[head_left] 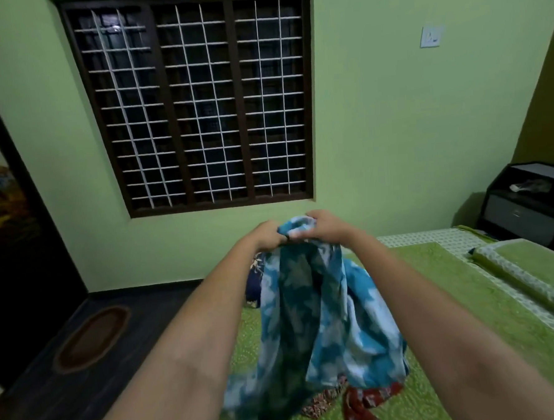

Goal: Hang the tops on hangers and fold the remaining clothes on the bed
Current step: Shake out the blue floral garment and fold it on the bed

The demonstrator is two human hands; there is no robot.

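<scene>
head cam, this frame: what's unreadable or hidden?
- Blue patterned garment: bunched and hanging from the left hand and right hand; its type is unclear.
- Red patterned cloth: mostly hidden under the blue garment.
- Dark blue floral cloth: largely hidden behind the left forearm and the garment.
- Bed: cut off by the right and bottom edges.
- Hangers: none in view.

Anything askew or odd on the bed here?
Nothing damaged. Both hands, left hand and right hand, grip the bunched blue garment at its top. A red patterned cloth lies crumpled, unfolded, on the green bedspread beneath it.
</scene>
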